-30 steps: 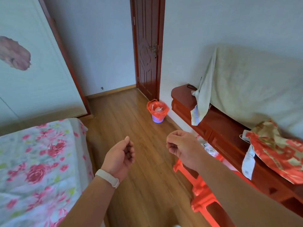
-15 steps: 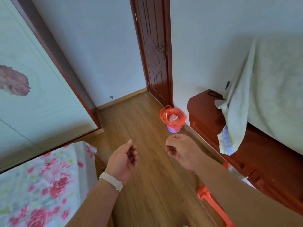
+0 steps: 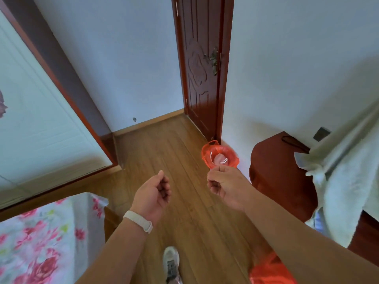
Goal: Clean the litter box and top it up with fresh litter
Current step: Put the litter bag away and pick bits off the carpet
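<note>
Reaching forward over the wooden floor point(image 3: 168, 152), both bare arms stretch out from the bottom of the view. The left hand point(image 3: 152, 194) has its fingers curled loosely toward the palm with the thumb up, and nothing shows inside it; a white band point(image 3: 139, 221) wraps the wrist behind it. The right hand point(image 3: 224, 186) also has its fingers curled in, thumb meeting the forefinger at the top, and whether something small is pinched there cannot be told. The two hands are apart, with bare floor between them. Just beyond the right hand, a small bin lined with a red bag point(image 3: 219, 156) stands on the floor beside the foot of the dark red door point(image 3: 202, 64), which is closed in its frame. To the right of the bin a dark wooden cabinet point(image 3: 274, 167) stands against the wall, with a pale cloth point(image 3: 344, 181) hanging over its far end. At the lower left lies a bed with a floral cover point(image 3: 41, 242), and behind it a white wardrobe panel point(image 3: 34, 103). A grey shoe point(image 3: 171, 263) shows on the floor at the bottom, with something bright red-orange point(image 3: 270, 271) low down under the right arm. The litter box and the litter are out of view.
</note>
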A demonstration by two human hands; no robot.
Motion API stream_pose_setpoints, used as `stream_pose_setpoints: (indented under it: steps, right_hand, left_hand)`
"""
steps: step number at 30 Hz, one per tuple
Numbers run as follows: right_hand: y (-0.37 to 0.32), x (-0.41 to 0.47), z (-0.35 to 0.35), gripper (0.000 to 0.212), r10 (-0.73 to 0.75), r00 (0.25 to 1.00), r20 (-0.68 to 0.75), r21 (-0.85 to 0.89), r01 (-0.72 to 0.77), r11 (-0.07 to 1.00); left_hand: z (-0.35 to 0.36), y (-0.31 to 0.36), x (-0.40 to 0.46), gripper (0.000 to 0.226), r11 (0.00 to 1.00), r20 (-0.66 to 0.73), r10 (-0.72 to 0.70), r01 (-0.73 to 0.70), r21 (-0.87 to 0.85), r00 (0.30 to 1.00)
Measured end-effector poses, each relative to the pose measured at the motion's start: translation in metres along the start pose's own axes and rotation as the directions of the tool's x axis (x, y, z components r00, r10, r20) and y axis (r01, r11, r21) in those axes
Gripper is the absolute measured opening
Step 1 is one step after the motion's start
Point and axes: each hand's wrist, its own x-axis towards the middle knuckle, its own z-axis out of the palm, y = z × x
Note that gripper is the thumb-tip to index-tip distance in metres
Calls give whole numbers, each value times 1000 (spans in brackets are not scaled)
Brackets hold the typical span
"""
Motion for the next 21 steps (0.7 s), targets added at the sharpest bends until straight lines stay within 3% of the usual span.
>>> stream_pose_setpoints:
  steps: [7, 11, 15, 21]
  right_hand:
    - [-31, 137, 18, 12, -20, 980, -197, -90, 2, 996]
    - [-65, 199, 29, 13, -18, 971, -239, -85, -2, 996]
    - [-92, 244, 27, 31, -49, 935, -351, -75, 24, 997]
    - [-127, 302, -14, 18, -66, 874, -482, -27, 61, 998]
  left_hand:
    - [11, 60, 173, 32, 990, 113, -101, 88, 108, 988]
    - [34, 106, 247, 32, 973, 189, -153, 114, 201, 970]
    - [65, 144, 305, 32, 959, 254, -190, 124, 254, 949]
    - [112, 158, 388, 32, 937, 318, -266, 166, 309, 910]
